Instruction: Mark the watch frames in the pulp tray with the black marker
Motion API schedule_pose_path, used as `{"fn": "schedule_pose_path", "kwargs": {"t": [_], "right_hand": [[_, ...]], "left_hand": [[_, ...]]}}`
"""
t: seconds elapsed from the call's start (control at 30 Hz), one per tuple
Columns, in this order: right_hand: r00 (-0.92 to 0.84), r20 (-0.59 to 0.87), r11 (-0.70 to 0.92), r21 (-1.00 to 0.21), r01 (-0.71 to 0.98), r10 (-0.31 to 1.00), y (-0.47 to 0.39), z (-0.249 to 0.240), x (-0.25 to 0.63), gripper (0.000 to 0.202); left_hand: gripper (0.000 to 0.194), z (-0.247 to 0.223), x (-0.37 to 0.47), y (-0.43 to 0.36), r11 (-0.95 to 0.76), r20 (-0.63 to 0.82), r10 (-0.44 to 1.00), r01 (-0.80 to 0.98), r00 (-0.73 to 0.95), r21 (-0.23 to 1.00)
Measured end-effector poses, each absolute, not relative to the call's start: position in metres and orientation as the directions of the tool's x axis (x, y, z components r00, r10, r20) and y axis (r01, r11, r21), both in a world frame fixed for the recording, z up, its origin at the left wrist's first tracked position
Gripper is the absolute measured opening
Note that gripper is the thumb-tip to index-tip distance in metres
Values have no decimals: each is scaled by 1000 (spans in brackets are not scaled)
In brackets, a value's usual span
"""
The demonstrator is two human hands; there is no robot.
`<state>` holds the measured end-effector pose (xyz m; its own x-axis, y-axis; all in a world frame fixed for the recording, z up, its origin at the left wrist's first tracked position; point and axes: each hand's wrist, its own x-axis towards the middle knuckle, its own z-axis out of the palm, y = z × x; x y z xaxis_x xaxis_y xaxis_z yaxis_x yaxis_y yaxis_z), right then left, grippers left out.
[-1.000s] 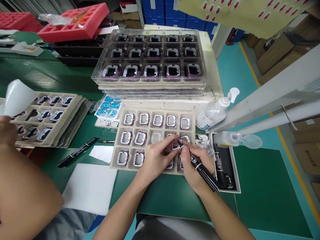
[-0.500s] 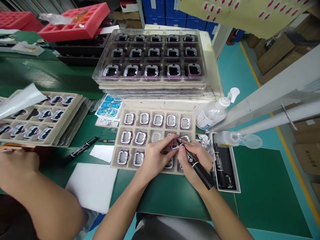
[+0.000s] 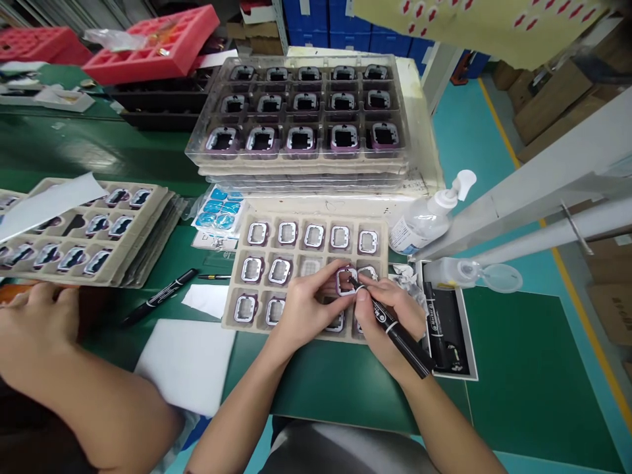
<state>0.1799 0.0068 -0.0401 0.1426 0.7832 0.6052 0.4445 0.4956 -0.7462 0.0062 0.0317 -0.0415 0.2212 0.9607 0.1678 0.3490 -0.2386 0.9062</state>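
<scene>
Between the thumb and fingers of my left hand (image 3: 310, 299) is a small square purple-and-white frame (image 3: 344, 282), lifted over the tray. My right hand (image 3: 390, 313) grips a black marker (image 3: 402, 339), its tip touching or very close to the frame's right side. Below both hands lies a beige compartment tray (image 3: 232, 289) with similar frames seated in rows. One pocket (image 3: 310, 267) in its middle row holds no frame. My hands hide part of the lower rows.
A stack of clear-covered trays (image 3: 301, 161) stands behind. To the right are a pump bottle (image 3: 419, 220) and a small box (image 3: 461, 329) holding markers. Another black marker (image 3: 160, 297) and a white foam sheet (image 3: 185, 362) lie left, near a co-worker's arm (image 3: 93, 395) and tray (image 3: 123, 243).
The frame in my left hand now faces the camera more. My right hand and the marker have shifted slightly right. At the left, the co-worker's hand and the white sheet have moved.
</scene>
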Motion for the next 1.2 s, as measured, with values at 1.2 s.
{"fn": "schedule_pose_path", "kwargs": {"t": [1.2], "right_hand": [[326, 479, 384, -868, 316, 815, 4, -61, 183, 13]], "left_hand": [[32, -1, -31, 47, -432, 169, 902, 805, 398, 406]]}}
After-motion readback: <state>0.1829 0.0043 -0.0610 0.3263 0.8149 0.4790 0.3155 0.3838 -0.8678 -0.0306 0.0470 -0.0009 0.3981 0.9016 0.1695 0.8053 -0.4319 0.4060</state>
